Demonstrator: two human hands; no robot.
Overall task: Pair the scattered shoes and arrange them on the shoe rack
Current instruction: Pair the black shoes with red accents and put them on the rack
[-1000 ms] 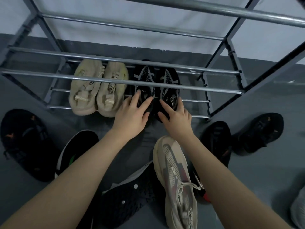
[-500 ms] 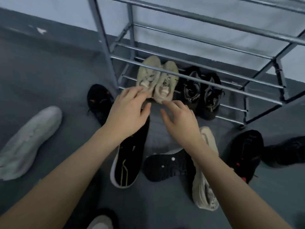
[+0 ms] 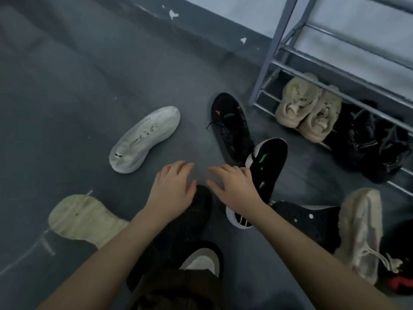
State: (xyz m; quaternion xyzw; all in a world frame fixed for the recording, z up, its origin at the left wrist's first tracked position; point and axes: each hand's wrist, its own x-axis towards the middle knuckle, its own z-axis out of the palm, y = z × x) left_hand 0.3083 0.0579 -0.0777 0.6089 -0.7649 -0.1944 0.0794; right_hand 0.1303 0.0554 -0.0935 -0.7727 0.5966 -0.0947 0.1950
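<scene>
The metal shoe rack (image 3: 266, 63) stands at the right, with a beige pair (image 3: 308, 108) and a black pair (image 3: 375, 142) on its bottom bars. Scattered on the grey floor are a white shoe (image 3: 145, 139), a black shoe with orange marks (image 3: 232, 128), a black shoe with a green mark (image 3: 268, 166), an overturned pale shoe (image 3: 82, 218), a black dotted shoe (image 3: 308, 222) and a beige laced shoe (image 3: 362, 231). My left hand (image 3: 172, 186) and my right hand (image 3: 234, 186) hover over the floor with fingers spread, holding nothing.
A dark shoe (image 3: 192, 220) lies under my left forearm, and a black shoe with a pale insole (image 3: 201, 258) sits by my brown trouser leg (image 3: 178, 291). A red and black shoe (image 3: 400, 285) shows at the right edge. Grey wall base runs behind.
My view has swung left, away from the rack. Both hands have left the black pair on the rack and pulled back over the floor among the loose shoes.
</scene>
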